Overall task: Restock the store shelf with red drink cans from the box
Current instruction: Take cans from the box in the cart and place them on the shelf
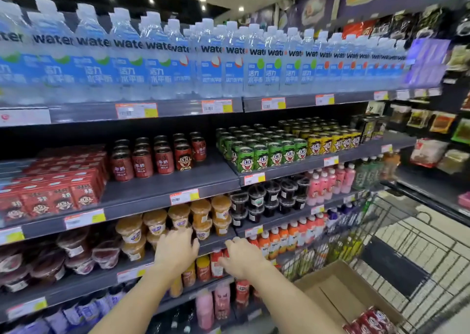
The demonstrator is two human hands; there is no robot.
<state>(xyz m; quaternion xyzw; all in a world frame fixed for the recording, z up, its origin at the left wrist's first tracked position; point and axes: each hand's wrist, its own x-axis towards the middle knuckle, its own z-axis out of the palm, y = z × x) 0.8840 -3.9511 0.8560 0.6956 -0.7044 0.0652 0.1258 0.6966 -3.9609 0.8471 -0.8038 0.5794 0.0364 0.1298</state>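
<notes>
While both arms reach toward the store shelf (162, 188), the red drink cans (157, 158) stand upright in rows on its middle tier, well above either hand.

- Left hand (176, 248): back to the camera, fingers loosely bent, in front of the orange cups (178, 218) one tier below the cans; whether it holds anything cannot be told.
- Right hand (243, 260): fingers curled, close against a small red pack (217, 262) two tiers below the cans; grip cannot be told.
- Box (340, 290): cardboard, open, low right of the shelf, more red cans (368, 321) at its near corner, below the right forearm.
- Cart (407, 244): wire, beside the box.
</notes>
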